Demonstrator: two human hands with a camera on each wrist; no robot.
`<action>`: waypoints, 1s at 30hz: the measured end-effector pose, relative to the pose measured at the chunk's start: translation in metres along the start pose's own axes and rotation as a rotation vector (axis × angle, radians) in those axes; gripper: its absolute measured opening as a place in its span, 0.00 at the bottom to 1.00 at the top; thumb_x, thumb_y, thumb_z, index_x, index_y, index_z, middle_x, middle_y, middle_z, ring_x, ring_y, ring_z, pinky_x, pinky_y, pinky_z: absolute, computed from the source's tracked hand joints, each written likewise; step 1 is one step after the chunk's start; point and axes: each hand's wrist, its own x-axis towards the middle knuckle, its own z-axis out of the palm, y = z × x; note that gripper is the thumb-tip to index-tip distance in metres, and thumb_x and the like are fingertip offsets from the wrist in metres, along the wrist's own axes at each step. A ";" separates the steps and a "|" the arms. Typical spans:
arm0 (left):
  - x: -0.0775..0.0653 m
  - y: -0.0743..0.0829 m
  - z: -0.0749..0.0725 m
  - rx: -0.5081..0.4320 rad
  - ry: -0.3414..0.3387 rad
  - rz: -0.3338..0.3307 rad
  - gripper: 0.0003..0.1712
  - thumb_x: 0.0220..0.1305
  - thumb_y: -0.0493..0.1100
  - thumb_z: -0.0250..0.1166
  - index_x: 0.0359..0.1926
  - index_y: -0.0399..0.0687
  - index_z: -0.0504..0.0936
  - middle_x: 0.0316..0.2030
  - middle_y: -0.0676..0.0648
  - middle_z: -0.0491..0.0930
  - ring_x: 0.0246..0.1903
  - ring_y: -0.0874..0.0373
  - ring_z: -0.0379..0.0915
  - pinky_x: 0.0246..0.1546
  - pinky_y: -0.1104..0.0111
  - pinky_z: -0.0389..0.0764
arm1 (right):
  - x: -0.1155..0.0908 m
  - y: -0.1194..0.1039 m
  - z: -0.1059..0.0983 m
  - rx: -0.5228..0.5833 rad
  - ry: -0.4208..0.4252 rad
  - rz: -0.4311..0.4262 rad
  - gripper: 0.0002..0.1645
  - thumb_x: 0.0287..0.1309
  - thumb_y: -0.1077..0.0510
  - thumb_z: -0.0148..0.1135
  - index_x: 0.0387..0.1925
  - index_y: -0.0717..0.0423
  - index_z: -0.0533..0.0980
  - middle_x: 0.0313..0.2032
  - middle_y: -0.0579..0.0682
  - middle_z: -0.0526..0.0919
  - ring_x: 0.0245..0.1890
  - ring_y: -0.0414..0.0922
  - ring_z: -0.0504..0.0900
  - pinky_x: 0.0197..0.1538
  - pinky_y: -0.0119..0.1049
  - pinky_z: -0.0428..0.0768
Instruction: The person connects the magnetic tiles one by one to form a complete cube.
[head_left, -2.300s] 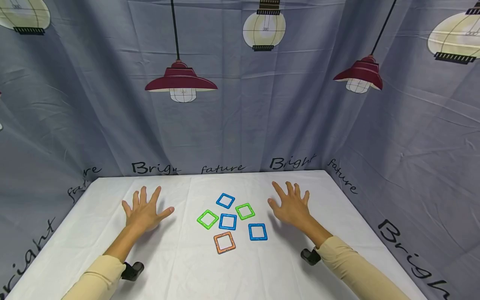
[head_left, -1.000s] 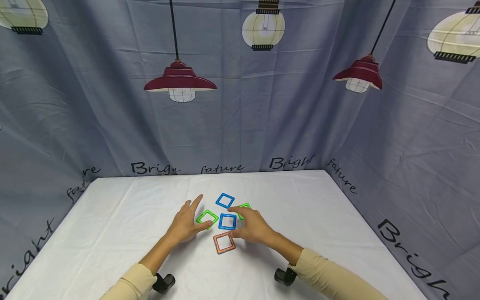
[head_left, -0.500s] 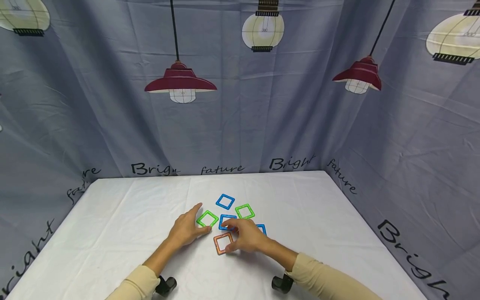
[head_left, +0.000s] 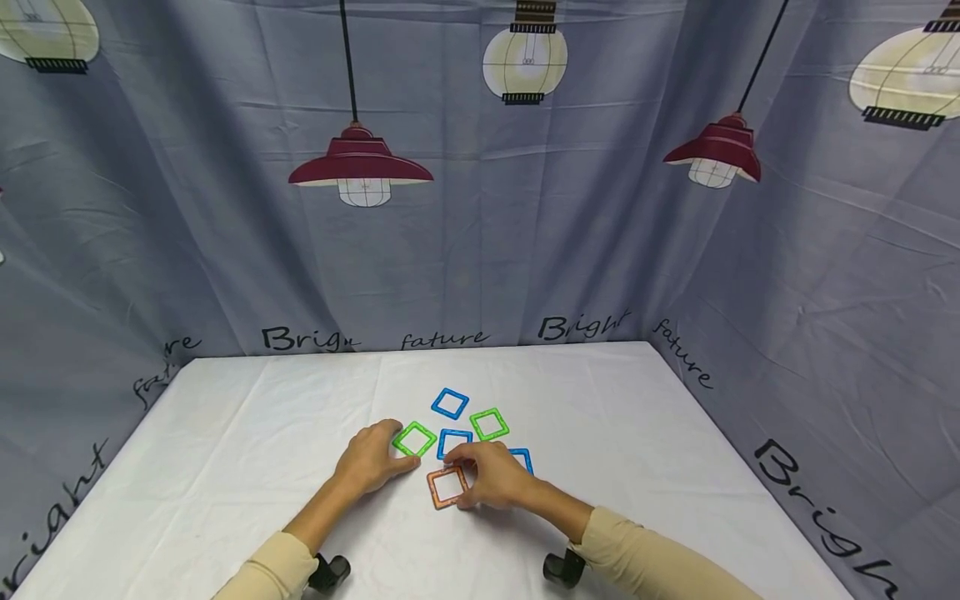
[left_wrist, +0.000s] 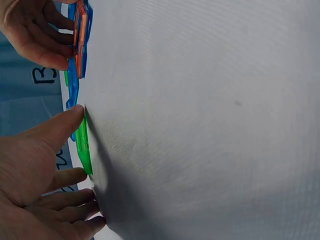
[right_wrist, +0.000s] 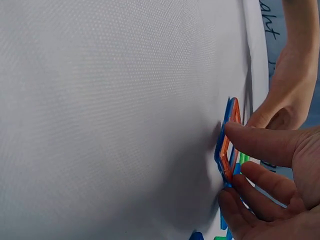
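Note:
Square frame-shaped magnetic tiles lie on the white table. My left hand (head_left: 366,460) is at the left green tile (head_left: 425,430); thumb and index finger pinch it at opposite corners, the other fingers spread along the cloth in the left wrist view. My right hand (head_left: 498,479) grips the orange tile (head_left: 433,492) at its right side, thumb at the near edge and fingertips at the far one. Seen from the right wrist, the orange tile (right_wrist: 226,167) has a blue layer on its underside. A blue tile (head_left: 456,432) lies between the hands, partly behind the right fingers.
Farther back lie another blue tile (head_left: 462,408) and a second green tile (head_left: 483,413). A third blue tile (head_left: 525,458) is partly covered by the right hand. White cloth (head_left: 600,400) covers the table, and a grey-blue curtain (head_left: 450,267) with printed lamps hangs behind it.
Both hands have come in from the sides to the tiles. The right hand moved nearer to me, onto the orange tile; the left fingers closed in on the green tile.

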 end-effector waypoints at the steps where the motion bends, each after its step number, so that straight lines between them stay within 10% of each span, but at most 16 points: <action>1: 0.000 0.000 0.000 0.001 0.004 0.002 0.37 0.51 0.52 0.80 0.57 0.34 0.80 0.46 0.40 0.85 0.35 0.55 0.75 0.40 0.57 0.79 | 0.000 0.000 0.000 0.005 0.003 -0.001 0.33 0.39 0.62 0.84 0.52 0.54 0.83 0.48 0.48 0.87 0.47 0.41 0.81 0.55 0.37 0.80; 18: 0.002 -0.007 -0.004 0.009 -0.032 0.009 0.31 0.53 0.49 0.79 0.53 0.36 0.81 0.37 0.46 0.83 0.32 0.57 0.71 0.33 0.64 0.72 | 0.005 0.003 0.001 0.009 0.048 -0.001 0.27 0.37 0.67 0.83 0.45 0.57 0.84 0.43 0.50 0.85 0.41 0.41 0.77 0.49 0.34 0.79; 30: -0.012 -0.008 -0.029 -0.041 -0.166 0.029 0.29 0.45 0.40 0.82 0.51 0.42 0.85 0.47 0.43 0.85 0.43 0.52 0.76 0.53 0.48 0.79 | 0.008 0.004 0.004 -0.005 0.080 0.026 0.29 0.35 0.65 0.85 0.45 0.56 0.83 0.40 0.48 0.84 0.39 0.42 0.76 0.45 0.32 0.76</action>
